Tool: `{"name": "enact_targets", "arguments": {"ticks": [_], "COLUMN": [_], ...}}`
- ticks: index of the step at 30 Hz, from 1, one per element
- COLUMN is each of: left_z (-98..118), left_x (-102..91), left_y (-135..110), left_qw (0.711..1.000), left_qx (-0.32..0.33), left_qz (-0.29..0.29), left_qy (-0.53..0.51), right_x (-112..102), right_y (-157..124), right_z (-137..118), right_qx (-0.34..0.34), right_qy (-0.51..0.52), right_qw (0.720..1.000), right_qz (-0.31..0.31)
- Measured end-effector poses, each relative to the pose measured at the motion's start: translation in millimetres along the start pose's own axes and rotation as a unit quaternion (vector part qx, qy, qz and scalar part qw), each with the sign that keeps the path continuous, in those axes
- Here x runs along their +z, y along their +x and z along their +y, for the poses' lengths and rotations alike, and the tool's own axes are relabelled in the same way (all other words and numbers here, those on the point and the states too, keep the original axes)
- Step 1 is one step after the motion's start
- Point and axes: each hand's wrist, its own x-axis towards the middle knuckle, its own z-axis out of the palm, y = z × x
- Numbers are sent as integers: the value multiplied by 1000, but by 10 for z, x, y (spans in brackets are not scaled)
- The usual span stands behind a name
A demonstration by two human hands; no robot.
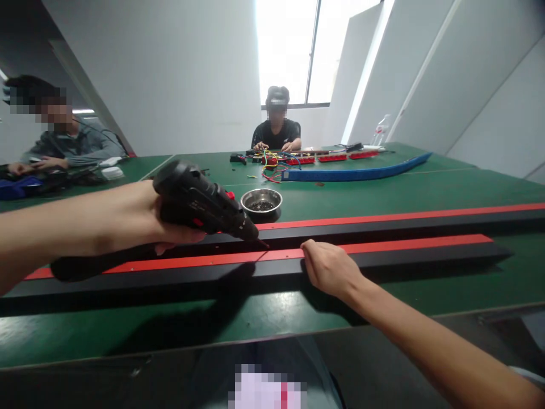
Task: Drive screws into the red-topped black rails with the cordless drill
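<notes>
My left hand (pixel 147 218) grips a black cordless drill (pixel 193 196) with red buttons. Its thin bit slants down and right, the tip just above the nearer long bar (pixel 395 262), which is black with a red top strip and small screws along it. On that strip, to the right of the bit, rests my right hand (pixel 330 267), its fingers pinched together. The fingertips are turned away, so what they hold, if anything, is hidden. Behind lies a second red-and-black bar (pixel 409 227). A small metal bowl (pixel 261 201) with tiny dark pieces, likely screws, stands beyond it.
On the green table (pixel 426 193), a long blue strip (pixel 357 173) lies beyond the bowl, with coloured wires (pixel 270 162) and red blocks (pixel 332 158) behind. One person (pixel 276 133) sits opposite, another (pixel 72 142) at the far left. A plastic bottle (pixel 381 130) stands at the back right.
</notes>
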Motion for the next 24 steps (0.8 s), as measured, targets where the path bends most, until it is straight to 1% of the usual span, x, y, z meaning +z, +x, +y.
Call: {"name": "enact_targets", "arguments": {"ticks": [2,3,4,5,6,7,8,9,10,12,14,15,18,20,21,23,24], "left_z": [-197,-316,-447,-589,-737,-888,-1036,-1177,-1305,-1514,-1652,-1695,-1739,-1728,-1719,-1703,-1700], "left_x": [-7,-18,-28,-32,-28,-15,8,37,70,132,166,170,147,125,117,106,101], "left_y": [-17,-16,-11,1,19,46,81,123,168,252,292,289,223,189,189,224,253], "left_qw": [996,995,996,998,999,997,990,979,969,948,937,934,928,921,918,911,907], "left_qx": [18,16,4,-24,-44,-51,-48,-54,-64,-56,-37,-34,-40,-45,-49,-74,-91], "left_qz": [6,21,43,48,27,-12,-55,-83,-95,-125,-127,-117,-56,-28,-23,-25,-23], "left_qy": [87,98,77,40,-5,-54,-117,-177,-221,-286,-323,-336,-367,-386,-394,-405,-410], "right_x": [-66,-97,-127,-155,-181,-206,-231,-257,-284,-341,-394,-412,-389,-281,-199,6,119], "right_y": [-167,-244,-312,-368,-411,-438,-449,-443,-421,-321,-143,-24,449,828,1024,1403,1579], "right_z": [235,348,449,534,600,648,678,694,700,695,676,662,606,572,562,561,569], "right_qx": [2,7,14,20,34,52,74,97,115,132,134,137,156,140,127,111,104], "right_qy": [-1,1,6,14,21,31,45,62,80,114,135,145,181,196,193,154,125], "right_qw": [1000,1000,1000,1000,999,998,996,993,990,983,980,979,971,970,973,982,986], "right_qz": [11,14,15,12,9,2,-6,-15,-27,-51,-56,-49,-7,13,8,-13,-34]}}
